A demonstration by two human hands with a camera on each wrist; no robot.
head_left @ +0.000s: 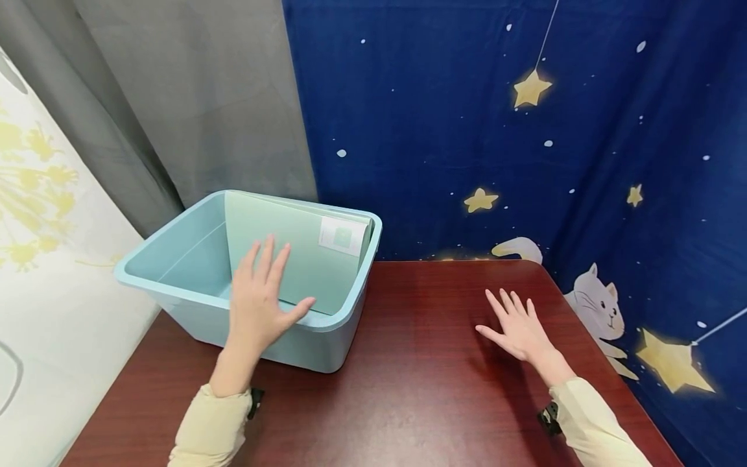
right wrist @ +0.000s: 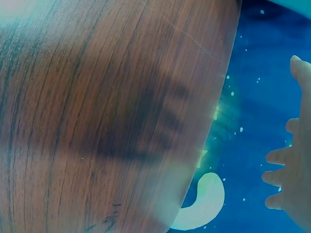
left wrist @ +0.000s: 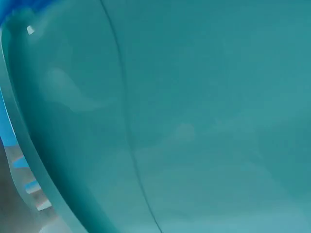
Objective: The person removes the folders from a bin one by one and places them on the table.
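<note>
A light blue plastic bin (head_left: 292, 344) stands on the left part of the table. Inside it, a pale green file folder (head_left: 292, 253) with a white label (head_left: 343, 235) leans upright along the right side. My left hand (head_left: 259, 305) hovers over the bin's near rim, fingers spread, holding nothing. From the left wrist, the bin's wall (left wrist: 194, 121) fills most of the picture, with its rim curving down the left side. On the right, my right hand (head_left: 519, 331) is held above the table with fingers straight; its shadow falls on the wood in the right wrist view.
The reddish-brown wooden table (head_left: 420, 389) ends at a rounded far right corner. Behind it hang a grey curtain (head_left: 216, 97) and a dark blue curtain (head_left: 420, 130) printed with stars and a cat. White patterned fabric (head_left: 52, 311) hangs along the left.
</note>
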